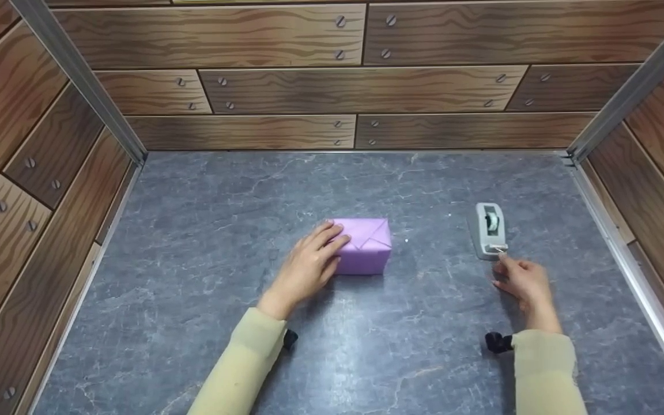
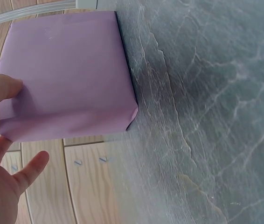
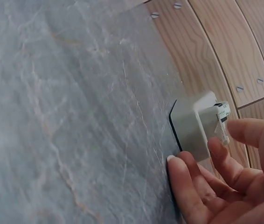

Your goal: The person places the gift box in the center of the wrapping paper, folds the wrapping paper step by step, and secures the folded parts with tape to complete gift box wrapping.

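Note:
A box wrapped in purple paper (image 1: 366,260) stands on the grey table, with folded flaps crossing its top. My left hand (image 1: 308,259) holds its left side, fingers over the top and thumb (image 2: 8,87) against a face. To the right sits a grey-white tape dispenser (image 1: 489,238) with a small roll of clear tape (image 1: 492,222). My right hand (image 1: 528,281) is at its near end, by the cutter. In the right wrist view, thumb and index finger pinch the loose tape end (image 3: 224,133), while the other fingers curl below, near the tabletop.
Marbled grey tabletop (image 1: 240,196) spreads around both things. Wood-patterned walls (image 1: 286,89) close off the back and both sides, with metal strips (image 1: 643,305) along the edges. Black wrist mounts (image 1: 498,342) stick out beside the yellow sleeves (image 1: 545,369).

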